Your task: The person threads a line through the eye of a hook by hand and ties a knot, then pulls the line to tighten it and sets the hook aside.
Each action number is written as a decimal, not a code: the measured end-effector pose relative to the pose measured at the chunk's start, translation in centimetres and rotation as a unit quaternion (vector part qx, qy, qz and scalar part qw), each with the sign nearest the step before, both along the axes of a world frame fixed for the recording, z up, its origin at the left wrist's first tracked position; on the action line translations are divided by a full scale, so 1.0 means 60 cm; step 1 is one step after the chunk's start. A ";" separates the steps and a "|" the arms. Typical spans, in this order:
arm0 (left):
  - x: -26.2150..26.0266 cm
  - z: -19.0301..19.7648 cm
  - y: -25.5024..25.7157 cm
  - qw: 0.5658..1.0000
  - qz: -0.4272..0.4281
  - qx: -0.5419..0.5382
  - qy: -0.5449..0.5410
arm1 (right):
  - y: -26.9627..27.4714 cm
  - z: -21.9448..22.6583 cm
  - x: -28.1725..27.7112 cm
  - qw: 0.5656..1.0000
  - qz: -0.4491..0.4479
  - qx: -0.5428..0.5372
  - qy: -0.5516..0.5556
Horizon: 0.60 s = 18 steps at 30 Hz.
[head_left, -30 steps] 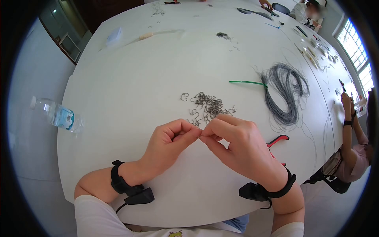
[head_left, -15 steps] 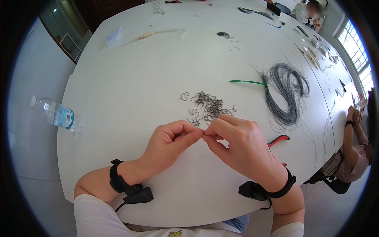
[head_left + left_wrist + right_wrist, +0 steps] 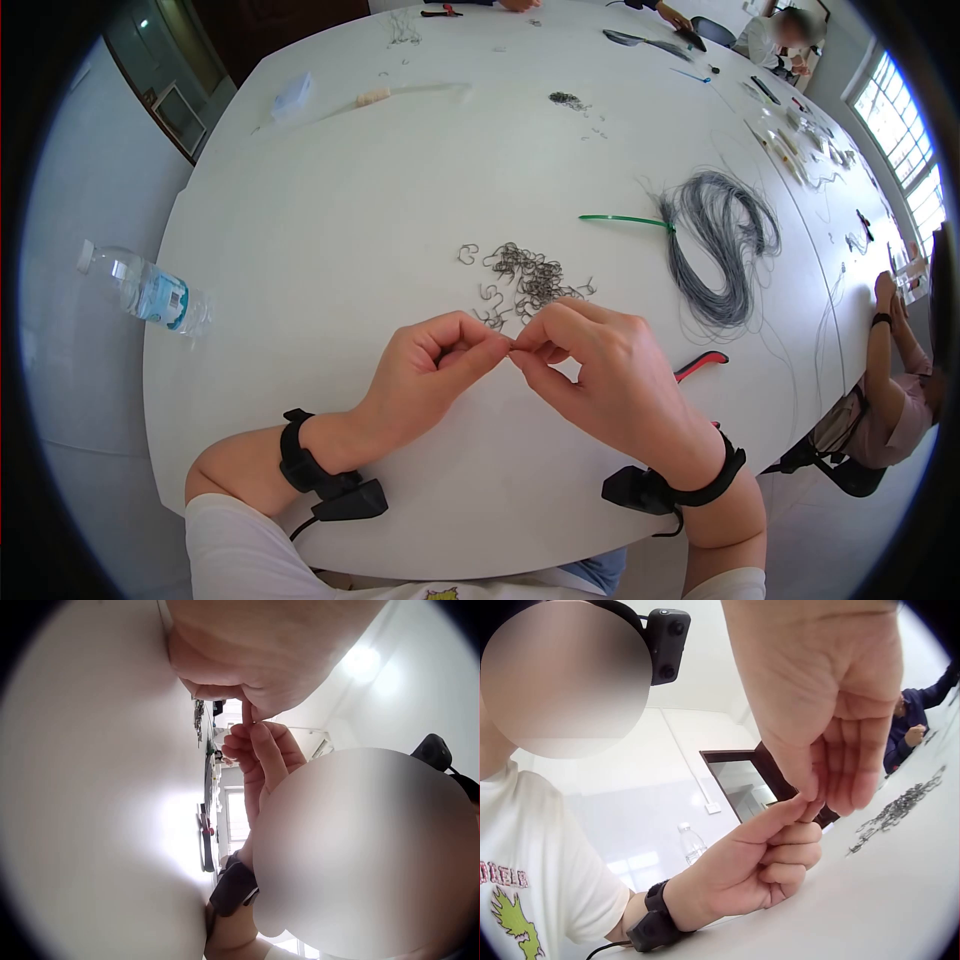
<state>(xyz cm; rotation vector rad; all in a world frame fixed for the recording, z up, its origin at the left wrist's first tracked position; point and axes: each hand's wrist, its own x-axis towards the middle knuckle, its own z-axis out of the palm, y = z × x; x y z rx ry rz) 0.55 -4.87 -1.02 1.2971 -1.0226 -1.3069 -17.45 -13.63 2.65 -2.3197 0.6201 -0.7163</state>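
Observation:
My left hand (image 3: 415, 380) and right hand (image 3: 610, 375) meet fingertip to fingertip above the table, each pinching between thumb and forefinger. What they pinch is a tiny dark, thin piece, almost wholly hidden by the fingertips; I cannot tell its kind. Just beyond the fingers lies a pile of small bent wire hooks (image 3: 538, 278), with a few loose ones at its left. The right wrist view shows the thumbs and forefingers touching, the pile of hooks (image 3: 900, 806) to the right. To the right of my right hand, red-and-black pliers (image 3: 703, 364) lie partly hidden.
A bundle of grey wire (image 3: 712, 300) with a green cable tie (image 3: 620, 219) lies at right. On the left is a water bottle (image 3: 160, 295); farther back are a clear box (image 3: 292, 95) and a second small dark pile (image 3: 568, 100). Other people sit around the table.
My hands keep their pinch, fingertips shifting only slightly. The head view has tilted a little. At the far edge, another person's hand and sleeve have come into view.

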 end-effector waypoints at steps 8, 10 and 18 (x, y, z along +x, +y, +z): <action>0.001 -0.001 -0.002 1.000 -0.005 0.001 0.001 | -0.005 -0.002 -0.002 1.000 0.006 0.004 -0.011; 0.003 -0.001 -0.003 1.000 -0.009 -0.002 -0.026 | -0.006 -0.001 -0.003 1.000 0.006 0.008 -0.008; 0.004 0.003 -0.005 0.999 -0.005 -0.004 -0.036 | -0.009 0.002 -0.004 0.998 0.012 0.054 -0.005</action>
